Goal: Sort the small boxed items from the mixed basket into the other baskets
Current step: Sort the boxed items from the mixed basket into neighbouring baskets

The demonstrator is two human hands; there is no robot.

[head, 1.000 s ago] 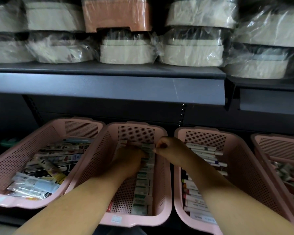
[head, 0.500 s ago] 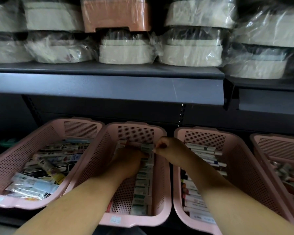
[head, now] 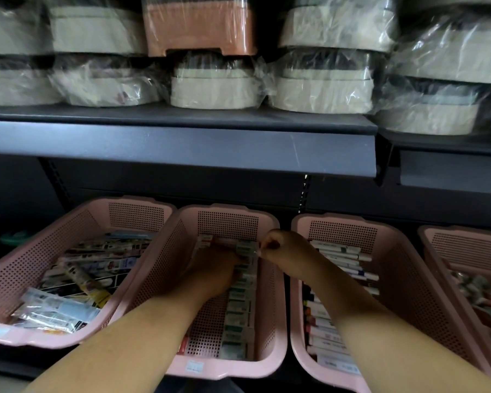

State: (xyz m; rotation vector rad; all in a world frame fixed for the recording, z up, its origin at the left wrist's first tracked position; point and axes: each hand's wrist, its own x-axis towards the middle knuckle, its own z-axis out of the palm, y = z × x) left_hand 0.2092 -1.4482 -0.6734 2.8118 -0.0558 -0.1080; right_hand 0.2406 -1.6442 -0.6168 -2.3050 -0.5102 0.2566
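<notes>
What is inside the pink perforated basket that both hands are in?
A row of small white-and-green boxes lines the right side of the pink perforated plastic basket. The left hand and forearm hide what lies beneath.

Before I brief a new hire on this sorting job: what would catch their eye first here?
A row of pink perforated baskets holding small boxes runs along the bottom. Both hands meet at the far end of the second basket from the left, left hand down among the boxes, right hand with fingers curled. Above, plastic-wrapped goods crowd the dark shelf.
</notes>
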